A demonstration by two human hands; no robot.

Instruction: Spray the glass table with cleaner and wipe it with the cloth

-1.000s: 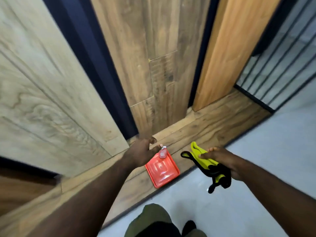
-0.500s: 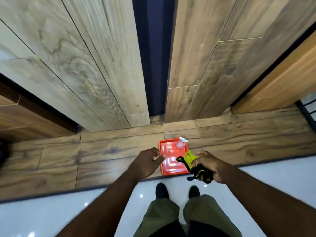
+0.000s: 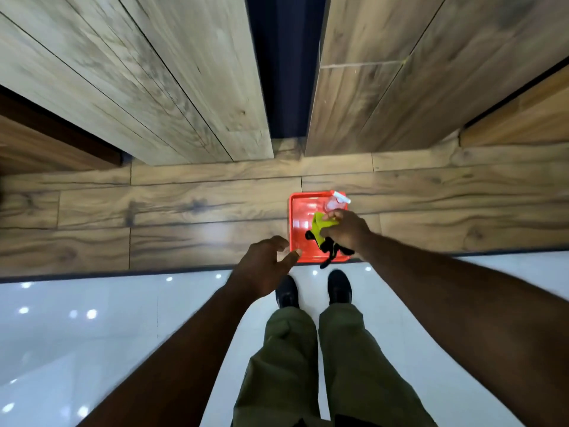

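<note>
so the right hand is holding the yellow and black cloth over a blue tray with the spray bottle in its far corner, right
Not quite: the tray is red, not blue, as the head view shows. The rest holds: the right hand holds the yellow and black cloth over it, and the spray bottle stands in its far corner.

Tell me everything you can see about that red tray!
The shiny red plastic tray is a shallow rectangle with a raised rim and rounded corners, and light glints off its bottom. It lies flat on the wood-patterned ledge, close to the front edge. A small clear spray bottle with a white nozzle stands in its far right corner. The right hand holds a yellow-and-black cloth over it. The open left hand is at its near left corner; actual contact is unclear.
</note>
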